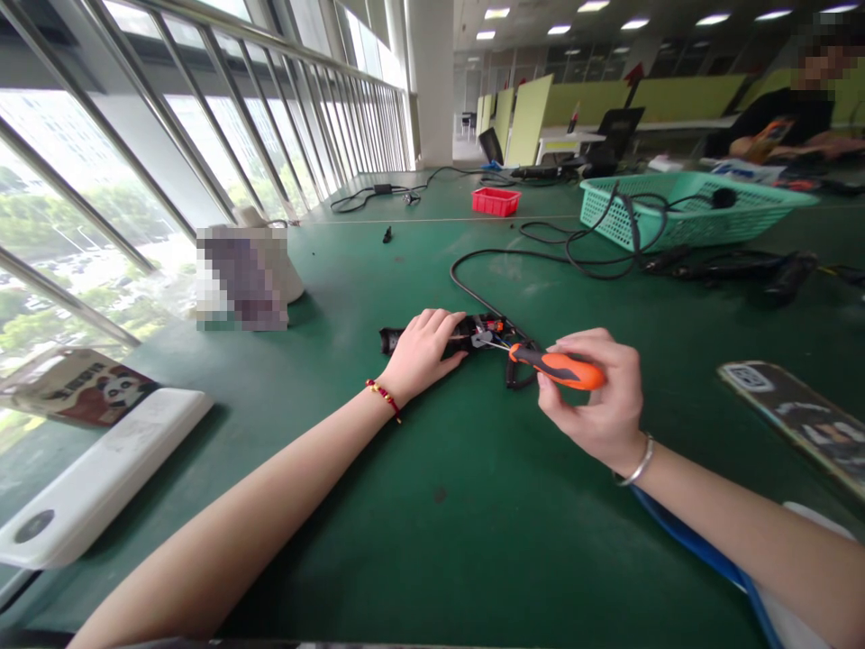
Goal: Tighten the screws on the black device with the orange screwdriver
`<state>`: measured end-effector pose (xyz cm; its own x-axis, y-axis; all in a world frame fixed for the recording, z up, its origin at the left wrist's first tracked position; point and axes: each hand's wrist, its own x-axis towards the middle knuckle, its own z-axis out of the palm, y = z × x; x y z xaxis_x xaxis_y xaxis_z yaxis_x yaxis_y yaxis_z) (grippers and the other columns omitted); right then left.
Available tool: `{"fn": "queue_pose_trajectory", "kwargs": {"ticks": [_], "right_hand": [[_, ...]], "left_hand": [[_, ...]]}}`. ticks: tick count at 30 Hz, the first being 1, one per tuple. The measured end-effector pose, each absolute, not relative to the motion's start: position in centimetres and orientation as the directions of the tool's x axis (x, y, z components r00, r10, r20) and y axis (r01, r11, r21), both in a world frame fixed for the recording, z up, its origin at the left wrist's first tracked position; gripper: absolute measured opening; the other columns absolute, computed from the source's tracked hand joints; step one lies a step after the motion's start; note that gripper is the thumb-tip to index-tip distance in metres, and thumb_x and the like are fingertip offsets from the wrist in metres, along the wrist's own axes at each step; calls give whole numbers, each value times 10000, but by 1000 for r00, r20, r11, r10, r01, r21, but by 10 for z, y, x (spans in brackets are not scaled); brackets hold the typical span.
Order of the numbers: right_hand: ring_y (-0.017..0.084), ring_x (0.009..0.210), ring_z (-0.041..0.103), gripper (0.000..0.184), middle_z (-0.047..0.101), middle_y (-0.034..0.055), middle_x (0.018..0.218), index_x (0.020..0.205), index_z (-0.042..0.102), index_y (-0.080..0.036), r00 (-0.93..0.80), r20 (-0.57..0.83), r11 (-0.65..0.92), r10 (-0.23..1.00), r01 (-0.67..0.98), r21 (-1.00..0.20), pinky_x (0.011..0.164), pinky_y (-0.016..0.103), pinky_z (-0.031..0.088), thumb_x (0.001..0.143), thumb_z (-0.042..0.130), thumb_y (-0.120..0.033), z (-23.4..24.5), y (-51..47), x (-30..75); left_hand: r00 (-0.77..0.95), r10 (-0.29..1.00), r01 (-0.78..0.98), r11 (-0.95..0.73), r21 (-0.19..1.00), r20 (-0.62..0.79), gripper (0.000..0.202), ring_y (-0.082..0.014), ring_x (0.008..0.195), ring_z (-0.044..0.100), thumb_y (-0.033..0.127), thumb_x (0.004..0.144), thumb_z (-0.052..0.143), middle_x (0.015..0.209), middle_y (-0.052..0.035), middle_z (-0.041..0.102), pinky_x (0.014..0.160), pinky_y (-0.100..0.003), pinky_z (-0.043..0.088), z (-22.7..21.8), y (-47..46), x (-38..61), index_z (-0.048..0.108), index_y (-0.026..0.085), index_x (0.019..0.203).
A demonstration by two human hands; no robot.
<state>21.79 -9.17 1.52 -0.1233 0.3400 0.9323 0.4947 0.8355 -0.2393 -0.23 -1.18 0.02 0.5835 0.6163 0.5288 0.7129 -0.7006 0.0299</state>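
My left hand (425,351) is closed over a black tube-shaped device (390,341) lying on the green table (432,532), pressing it down. The device's right end is opened up, with small wires and an orange-red part (498,326) showing. In my right hand (601,388) is a screwdriver (568,370) with an orange and black handle, held by the fingertips. Its shaft points left, and the tip is at a grey piece (482,339) in the opened end; whether it sits in a screw I cannot tell. A black cable (466,261) runs back from the device.
Behind stand a red tray (496,202) and a teal basket (608,216) with cables. A phone (797,419) lies at right, a long white device (108,478) at left. A railing (284,81) lines the left side. Another person (784,122) sits at far right.
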Motion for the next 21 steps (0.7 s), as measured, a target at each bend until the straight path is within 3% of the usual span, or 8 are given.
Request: {"fn": "queue_pose_trajectory", "kwargs": {"ticks": [7, 13, 19, 21], "right_hand": [[155, 643, 647, 160, 664, 2, 741, 879, 582, -232, -215, 885, 771, 414, 599, -215, 596, 284, 556, 753, 647, -157, 20, -97, 218], [190, 747, 648, 490, 631, 44, 887, 1157, 486, -233, -117, 926, 813, 359, 527, -248, 610, 335, 581, 714, 673, -142, 13, -92, 218], [162, 663, 633, 194, 635, -6, 710, 875, 563, -240, -291, 893, 796, 342, 596, -111, 622, 310, 571, 743, 653, -131, 24, -96, 216], [156, 654, 632, 220, 643, 0, 739, 924, 562, -237, -280, 890, 789, 360, 600, -131, 603, 300, 570, 746, 651, -144, 24, -96, 216]], "left_hand": [[582, 623, 714, -699, 38, 523, 452, -256, 1039, 531, 276, 834, 582, 1126, -113, 594, 891, -392, 461, 1, -12, -2, 471, 151, 1254], [578, 626, 718, -695, 39, 524, 440, -256, 1037, 532, 281, 838, 580, 1117, -109, 596, 891, -388, 462, 1, -12, -2, 475, 153, 1246], [582, 620, 710, -703, 42, 526, 445, -253, 1036, 525, 279, 837, 587, 1121, -115, 594, 899, -381, 459, 0, -12, -2, 477, 132, 1242], [582, 619, 709, -704, 44, 527, 446, -253, 1041, 523, 279, 837, 586, 1123, -115, 593, 903, -385, 457, 0, -12, -2, 474, 136, 1244]]}}
